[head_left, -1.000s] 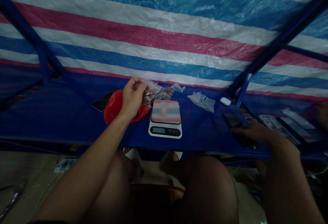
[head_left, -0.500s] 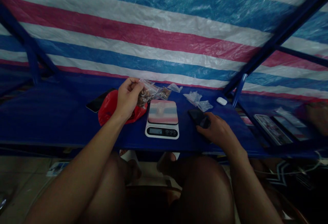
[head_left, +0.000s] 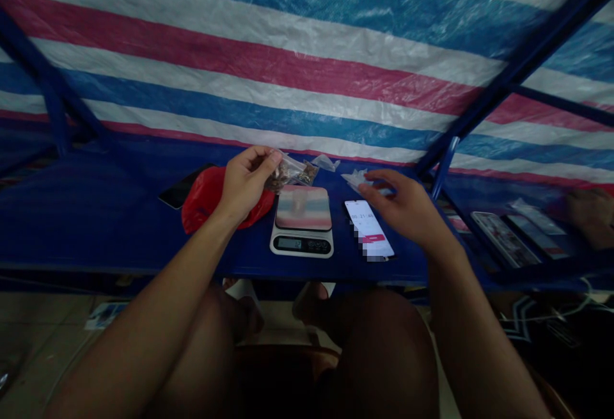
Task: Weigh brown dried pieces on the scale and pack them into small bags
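Pinching a small clear plastic bag (head_left: 293, 173) between thumb and fingers, the left hand (head_left: 244, 182) holds it up just behind the scale, with brown pieces (head_left: 277, 181) gathered in its lower corner. A firm, steady pinch seems best here, since the thin, slick film can slide and the loose pieces shift with any tilt. The right hand (head_left: 403, 205) is open, its fingers (head_left: 378, 177) loosely extended at or just beside a crumpled clear bag (head_left: 357, 180); whether they touch it, I cannot tell.

Below that hand, a smartphone (head_left: 369, 230) lies face up, its bright screen showing digits. Between the hands sits a digital kitchen scale (head_left: 302, 245) with a flat, pastel-striped platform (head_left: 303, 208). A glossy red plastic bag (head_left: 206, 201) lies under the left wrist, beside a dark phone (head_left: 180, 189). All of this rests on a smooth blue tabletop (head_left: 96, 214). Beyond it hangs a creased, woven striped tarpaulin (head_left: 288, 67) on blue metal bars (head_left: 508, 73). Far right, another person's hand (head_left: 592, 214) rests near more phones (head_left: 503, 238).
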Demonstrator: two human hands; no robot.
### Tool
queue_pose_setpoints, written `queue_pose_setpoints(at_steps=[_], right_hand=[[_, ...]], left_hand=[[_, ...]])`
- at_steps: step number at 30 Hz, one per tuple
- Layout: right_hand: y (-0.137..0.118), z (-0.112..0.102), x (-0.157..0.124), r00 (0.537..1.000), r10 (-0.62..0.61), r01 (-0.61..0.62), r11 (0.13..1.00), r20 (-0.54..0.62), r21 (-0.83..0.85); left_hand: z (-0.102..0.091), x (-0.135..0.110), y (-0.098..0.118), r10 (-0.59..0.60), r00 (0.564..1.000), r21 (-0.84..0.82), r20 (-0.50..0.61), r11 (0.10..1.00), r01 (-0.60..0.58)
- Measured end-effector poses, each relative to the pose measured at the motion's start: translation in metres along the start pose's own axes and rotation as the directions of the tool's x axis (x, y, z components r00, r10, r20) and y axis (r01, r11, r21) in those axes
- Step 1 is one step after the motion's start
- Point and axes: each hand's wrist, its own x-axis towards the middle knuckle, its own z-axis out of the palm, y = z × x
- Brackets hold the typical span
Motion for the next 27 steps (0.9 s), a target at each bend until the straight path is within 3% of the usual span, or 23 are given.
queue_pose_setpoints(at_steps=[3,5,7,10,13,18,27], right_hand=[[-0.035,0.015,0.031,0.979,-0.162,0.124,0.957,0.127,0.26],[-0.052,0.028,0.047,0.939,-0.259,0.168,0.92,0.227,0.354],[-0.059,0.037,0.059,0.915,-0.31,0.196,0.9,0.257,0.388],[-0.06,0.043,0.072,0.918,-0.331,0.231,0.895,0.219,0.381],[-0.058,0.043,0.08,0.916,-0.344,0.252,0.892,0.205,0.374],[-0.059,0.049,0.084,0.88,-0.359,0.213,0.884,0.311,0.417],[-0.051,0.064,0.086,0.9,-0.342,0.193,0.869,0.27,0.456]], left_hand=[[0.007,-0.003,0.003,-0.017,1.0,-0.021,0.022,1.0,0.017],[0.011,-0.004,0.003,-0.039,0.999,-0.024,0.016,0.999,0.039],[0.013,-0.004,0.003,-0.045,0.999,-0.022,-0.005,0.999,0.045],[0.013,-0.002,0.003,-0.032,0.999,-0.034,-0.036,0.999,0.031],[0.011,-0.001,0.005,-0.087,0.995,-0.058,0.041,0.994,0.089],[0.007,-0.001,0.003,-0.167,0.982,-0.038,0.085,0.985,0.171],[0.002,0.004,-0.005,-0.154,0.985,-0.035,0.083,0.987,0.157]])
